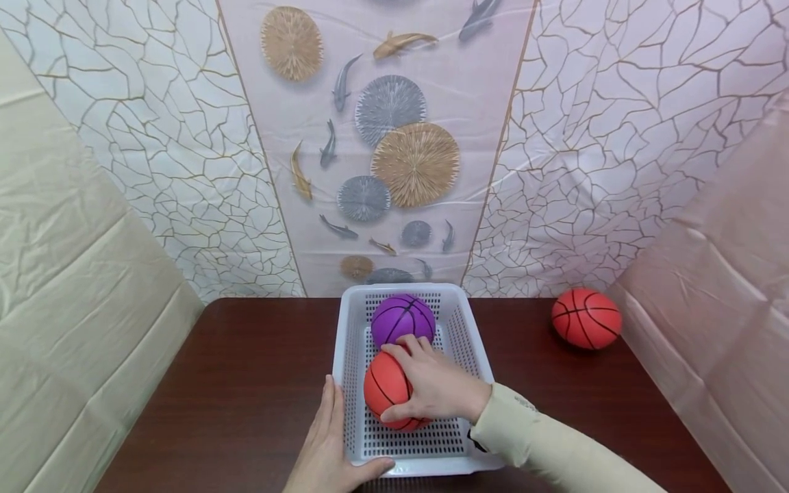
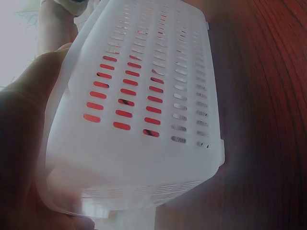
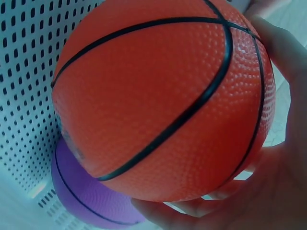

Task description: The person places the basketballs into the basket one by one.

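Observation:
A white plastic basket [image 1: 477,342] with slotted walls stands on the table. My right hand [image 1: 434,383] grips an orange-red basketball [image 1: 385,387] inside it, fingers curved over the far side and thumb at the near side. In the right wrist view the ball [image 3: 153,100] fills most of the picture. Behind it in the basket sits a purple basketball [image 1: 401,318], partly covered by my right fingers. My left hand [image 1: 327,438] rests at the near left corner, straight fingers along the outer left wall and thumb at the front rim. Through the slots in the left wrist view, red shows.
Another red basketball [image 1: 585,318] lies at the table's far right, close to the side cloth. The dark wooden table [image 1: 259,383] reaches out on both sides of the basket. A patterned cloth [image 1: 394,253] hangs at the back, and pale cloth walls flank the table.

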Demonstrator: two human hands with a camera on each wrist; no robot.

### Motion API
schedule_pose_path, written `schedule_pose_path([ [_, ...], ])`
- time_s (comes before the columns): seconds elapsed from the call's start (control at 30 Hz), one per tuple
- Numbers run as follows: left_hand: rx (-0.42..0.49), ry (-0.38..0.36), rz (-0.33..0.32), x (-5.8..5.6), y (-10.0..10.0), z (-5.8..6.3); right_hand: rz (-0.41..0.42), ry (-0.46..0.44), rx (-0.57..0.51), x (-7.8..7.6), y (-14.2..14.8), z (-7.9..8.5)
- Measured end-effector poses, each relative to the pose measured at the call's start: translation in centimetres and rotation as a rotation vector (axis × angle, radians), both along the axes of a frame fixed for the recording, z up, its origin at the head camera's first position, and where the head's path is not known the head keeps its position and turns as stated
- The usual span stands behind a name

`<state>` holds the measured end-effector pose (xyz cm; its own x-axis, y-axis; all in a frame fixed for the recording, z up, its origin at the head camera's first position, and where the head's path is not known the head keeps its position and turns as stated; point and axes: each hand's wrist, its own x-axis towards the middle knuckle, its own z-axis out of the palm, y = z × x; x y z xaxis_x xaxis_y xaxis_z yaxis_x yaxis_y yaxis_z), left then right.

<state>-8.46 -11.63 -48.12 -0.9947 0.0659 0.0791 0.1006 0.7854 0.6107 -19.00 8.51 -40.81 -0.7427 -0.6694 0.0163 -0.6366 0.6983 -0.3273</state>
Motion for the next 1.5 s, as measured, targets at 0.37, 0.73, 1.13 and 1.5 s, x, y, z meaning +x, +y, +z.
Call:
schedule_pose_path([
  [0.37, -0.004, 0.019, -0.008, 0.0, 0.0, -0.1, 0.024, -0.009, 0.030, -0.1, -1.5, -1.5],
  [0.73, 0.005, 0.015, -0.005, 0.0, 0.0, 0.1, 0.046, -0.027, 0.027, -0.3, -2.0, -1.8],
  [1.13, 0.016, -0.016, -0.011, -0.1, -0.1, 0.2, 0.070, -0.037, 0.007, -0.1, -1.8, -1.8],
  [1.5, 0.012, -0.024, -0.002, 0.0, 0.0, 0.4, 0.027, -0.021, -0.093, 0.1, 1.3, -0.4],
])
